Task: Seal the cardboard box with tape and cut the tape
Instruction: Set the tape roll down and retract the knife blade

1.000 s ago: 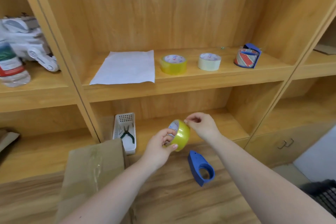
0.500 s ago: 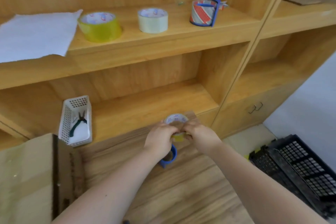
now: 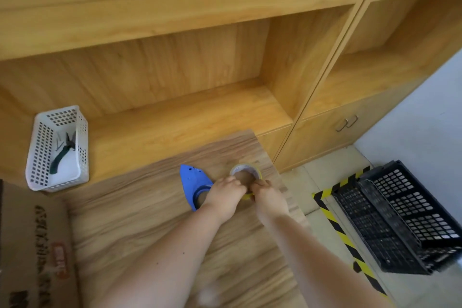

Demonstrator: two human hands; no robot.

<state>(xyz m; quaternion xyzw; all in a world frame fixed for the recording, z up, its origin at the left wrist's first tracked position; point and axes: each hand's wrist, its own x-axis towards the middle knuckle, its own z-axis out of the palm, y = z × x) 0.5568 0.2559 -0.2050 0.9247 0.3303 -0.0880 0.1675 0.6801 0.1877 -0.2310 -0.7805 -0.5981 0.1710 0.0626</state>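
Gripping a yellow tape roll (image 3: 246, 174) from both sides, the left hand (image 3: 225, 194) and the right hand (image 3: 268, 199) meet just right of the frame's centre, fingers curled closed around the roll's near edge while its white inner core faces up. The roll sits low over the wooden tabletop (image 3: 150, 220), near the table's far right corner; whether it rests on the wood or is held slightly above it cannot be told. Just left of the left hand, partly covered by it, a blue tape dispenser (image 3: 193, 182) lies flat on the table with its pointed end toward the shelves. At the lower left edge of the frame stands the cardboard box (image 3: 32, 245), printed lettering on its side, well apart from the hands. Further up on the left, a white perforated basket (image 3: 40, 142) rests on the lower shelf of the wooden shelving (image 3: 175, 115), holding pliers (image 3: 62, 152) with dark handles. At the lower right a black plastic crate (image 3: 400, 220) sits on the floor beside yellow-and-black hazard tape (image 3: 335, 225).
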